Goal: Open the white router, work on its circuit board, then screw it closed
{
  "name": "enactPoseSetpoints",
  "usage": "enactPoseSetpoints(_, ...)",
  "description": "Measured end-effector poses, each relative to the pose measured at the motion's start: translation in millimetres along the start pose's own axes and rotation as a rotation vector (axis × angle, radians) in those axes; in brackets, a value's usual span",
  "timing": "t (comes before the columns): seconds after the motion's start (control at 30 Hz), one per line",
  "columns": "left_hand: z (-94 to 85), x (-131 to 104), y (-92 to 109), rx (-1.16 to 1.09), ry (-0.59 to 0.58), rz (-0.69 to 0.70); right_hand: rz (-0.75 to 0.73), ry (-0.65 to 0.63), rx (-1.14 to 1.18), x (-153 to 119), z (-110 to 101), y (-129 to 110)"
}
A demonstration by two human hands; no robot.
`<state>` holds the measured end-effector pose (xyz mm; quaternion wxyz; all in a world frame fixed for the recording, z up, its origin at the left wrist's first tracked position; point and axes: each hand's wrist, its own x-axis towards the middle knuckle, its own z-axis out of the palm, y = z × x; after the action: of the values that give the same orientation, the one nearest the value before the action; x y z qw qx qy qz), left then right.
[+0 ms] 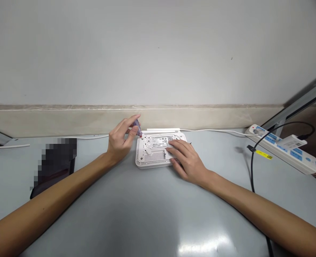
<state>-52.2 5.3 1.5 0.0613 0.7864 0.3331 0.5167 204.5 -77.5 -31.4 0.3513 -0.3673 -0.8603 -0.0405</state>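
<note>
Router [156, 157], white, is lying label-up at the far middle of the tabletop [136, 210]. Left hand [120, 137] is pinching a tilted purple tool [137, 126] between thumb and fingers, tool's lower end sitting at the router's far-left corner. Right hand [190, 160] is resting on the router's right side, fingers extended, not gripping. White antenna [163, 129] is lying along the far edge. Power strip [286, 150] is sitting right; dark item [56, 162], partly pixelated, is lying left.

Workshop-like workspace; grey tabletop [147, 207], metal frame [308, 97], power strip [296, 153]
</note>
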Motion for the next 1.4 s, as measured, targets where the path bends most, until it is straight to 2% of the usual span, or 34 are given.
enactPoseSetpoints(0.47,3.8,-3.0,-8.7,0.093,0.027,0.000,0.012,-0.003,0.002,0.3,-1.6,-0.9)
enactPoseSetpoints(0.67,1.9,-3.5,-5.2,0.008,0.027,-0.022,0.016,-0.003,0.010,-0.5,-1.2,0.3)
enactPoseSetpoints(1.0,3.0,-0.4,-3.4,0.016,0.085,0.078,-0.005,0.005,-0.012,0.3,-1.4,-1.1)
enactPoseSetpoints(1.27,0.4,-1.7,0.0,-0.019,0.037,0.049,-0.009,0.000,-0.004,-0.5,0.0,0.4)
enactPoseSetpoints(1.4,2.7,-3.8,-4.3,0.004,0.107,0.077,-0.003,-0.009,-0.001,-0.5,0.0,-0.5)
